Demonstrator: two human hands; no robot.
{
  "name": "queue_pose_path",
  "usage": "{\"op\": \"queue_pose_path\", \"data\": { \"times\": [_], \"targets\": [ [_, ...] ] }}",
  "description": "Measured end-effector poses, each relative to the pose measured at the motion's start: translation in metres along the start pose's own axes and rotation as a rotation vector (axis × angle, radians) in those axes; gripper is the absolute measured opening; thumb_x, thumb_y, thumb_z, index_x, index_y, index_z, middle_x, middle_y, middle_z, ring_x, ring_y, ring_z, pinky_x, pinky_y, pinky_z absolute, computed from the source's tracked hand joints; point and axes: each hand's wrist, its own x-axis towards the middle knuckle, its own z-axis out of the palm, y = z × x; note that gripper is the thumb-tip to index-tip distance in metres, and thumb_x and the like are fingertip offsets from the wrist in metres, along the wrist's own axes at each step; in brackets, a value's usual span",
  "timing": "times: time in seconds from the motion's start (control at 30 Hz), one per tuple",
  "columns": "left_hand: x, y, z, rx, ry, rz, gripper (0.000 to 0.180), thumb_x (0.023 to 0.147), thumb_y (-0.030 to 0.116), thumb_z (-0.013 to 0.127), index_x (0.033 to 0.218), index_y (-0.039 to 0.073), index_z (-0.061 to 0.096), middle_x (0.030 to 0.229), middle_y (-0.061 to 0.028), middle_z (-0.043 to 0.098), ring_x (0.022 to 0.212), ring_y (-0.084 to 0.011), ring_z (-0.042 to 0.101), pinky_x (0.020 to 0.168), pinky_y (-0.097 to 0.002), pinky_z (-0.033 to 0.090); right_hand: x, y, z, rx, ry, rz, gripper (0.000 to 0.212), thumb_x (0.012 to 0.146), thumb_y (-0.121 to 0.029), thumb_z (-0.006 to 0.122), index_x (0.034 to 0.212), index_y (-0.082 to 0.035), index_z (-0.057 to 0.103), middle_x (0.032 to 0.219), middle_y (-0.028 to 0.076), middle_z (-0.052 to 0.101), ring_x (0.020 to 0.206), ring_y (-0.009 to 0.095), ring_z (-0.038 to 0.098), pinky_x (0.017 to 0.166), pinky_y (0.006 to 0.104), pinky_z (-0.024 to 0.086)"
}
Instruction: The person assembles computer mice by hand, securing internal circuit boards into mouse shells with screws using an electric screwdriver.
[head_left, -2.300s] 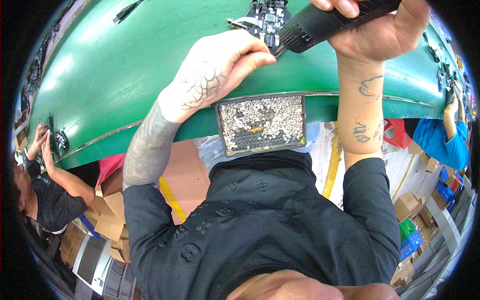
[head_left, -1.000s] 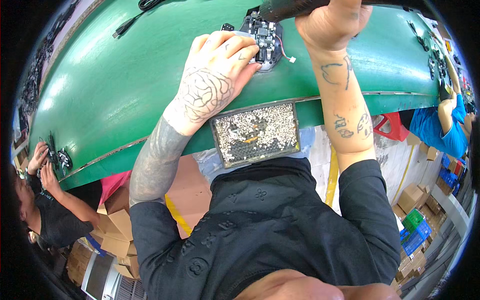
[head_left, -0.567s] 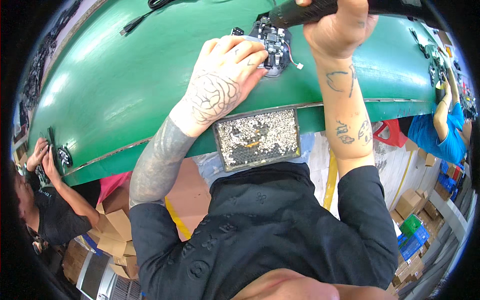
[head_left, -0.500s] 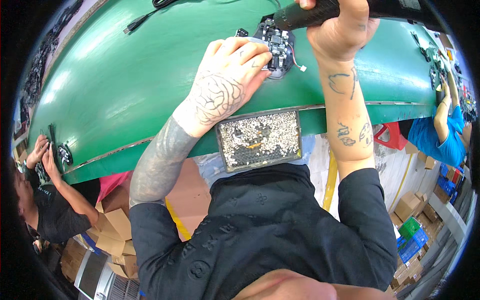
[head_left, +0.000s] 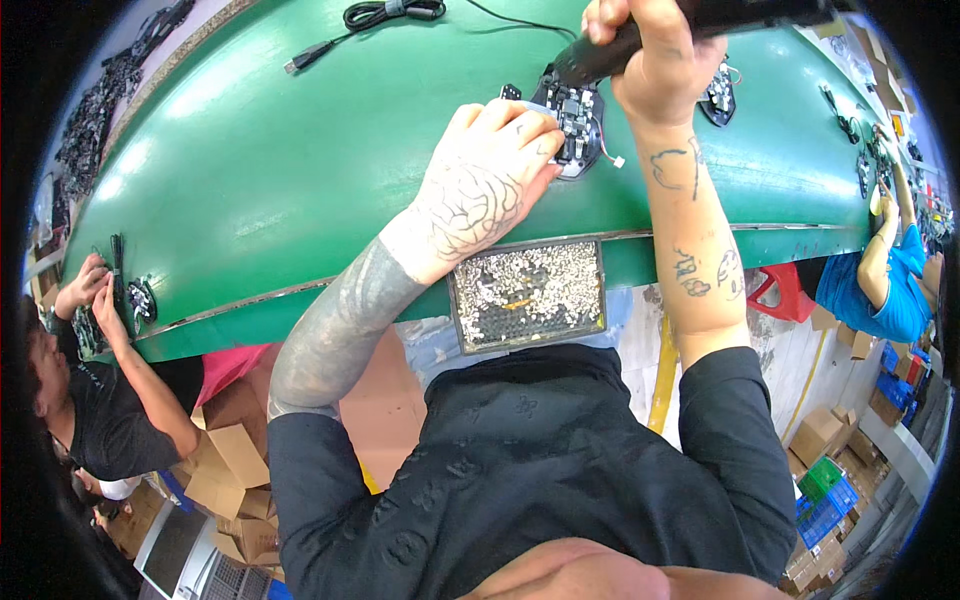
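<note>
On the green bench top, an opened computer mouse (head_left: 580, 125) shows its circuit board and a short loose wire with a white plug. My left hand (head_left: 490, 170) is closed on the mouse's left side, fingertips resting against it. In my right hand (head_left: 660, 65) is a thick black cylindrical tool, which looks like an electric screwdriver (head_left: 602, 58). Its lower end is over the top of the mouse; whether the tip touches is hidden. Below the bench edge, against my front, a black tray (head_left: 530, 347) holds many small whitish pieces.
A coiled black USB cable (head_left: 395, 12) lies at the back. Another opened mouse (head_left: 720, 98) sits beyond my right wrist. Co-workers sit at the bench on the far left and far right. A red stool (head_left: 782, 292) and cardboard boxes (head_left: 235, 470) stand below the bench.
In the picture, the mouse and my left hand sit slightly lower and further right. The second mouse and more of the cable now show. Both hands keep their grips.
</note>
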Motion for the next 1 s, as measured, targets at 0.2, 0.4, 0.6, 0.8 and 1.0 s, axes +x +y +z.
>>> {"op": "queue_pose_path", "data": {
  "times": [0.2,0.4,0.6,0.8,1.0],
  "targets": [
    [0.018,0.002,-0.004,0.059,-0.026,0.068,0.026,0.079,0.027,0.074,0.098,0.011,0.067,0.109,-0.0004,0.062,0.107,-0.0191,0.056,0.094,-0.0397,0.042,-0.007,-0.016,-0.01,0.057,0.119,0.019,0.032,0.09,-0.01,0.059,0.114,0.008,0.047,0.071,0.008,0.056,0.055,0.016,0.053,0.054,0.0297,0.049],
    [0.013,-0.001,-0.025,0.055,-0.117,0.04,0.025,0.078,0.031,0.077,0.084,0.01,0.066,0.102,-0.0019,0.064,0.092,-0.0203,0.061,0.09,-0.0387,0.041,0.0,-0.023,-0.029,0.33,0.124,0.001,0.036,0.096,-0.027,0.057,0.121,-0.002,0.049,0.071,0.006,0.057,0.055,0.016,0.054,0.056,0.032,0.047],
    [0.02,-0.009,-0.042,-0.076,0.08,-0.184,0.028,0.074,0.027,0.084,0.083,0.008,0.066,0.082,-0.0054,0.067,0.079,-0.0251,0.064,0.078,-0.0361,0.048,-0.004,-0.037,-0.02,0.379,0.19,0.118,0.036,0.097,-0.034,0.054,0.116,-0.004,0.056,0.066,0.004,0.057,0.051,0.015,0.054,0.056,0.0321,0.049],
    [0.012,-0.015,-0.027,-0.184,0.159,-0.076,0.02,0.08,0.019,0.078,0.097,0.011,0.07,0.087,-0.0041,0.068,0.081,-0.0226,0.064,0.075,-0.0336,0.046,-0.003,-0.041,-0.02,0.393,0.119,0.151,0.038,0.096,-0.037,0.054,0.114,-0.005,0.059,0.066,0.004,0.058,0.052,0.015,0.055,0.055,0.0316,0.049],
    [0.009,-0.016,-0.025,-0.172,0.151,-0.134,0.015,0.08,0.016,0.078,0.092,0.011,0.072,0.085,-0.0034,0.071,0.074,-0.0233,0.064,0.072,-0.0341,0.049,-0.004,-0.04,-0.02,0.398,0.135,0.124,0.038,0.096,-0.036,0.053,0.115,-0.004,0.058,0.067,0.005,0.059,0.053,0.016,0.056,0.056,0.0329,0.05]
  ]
}}
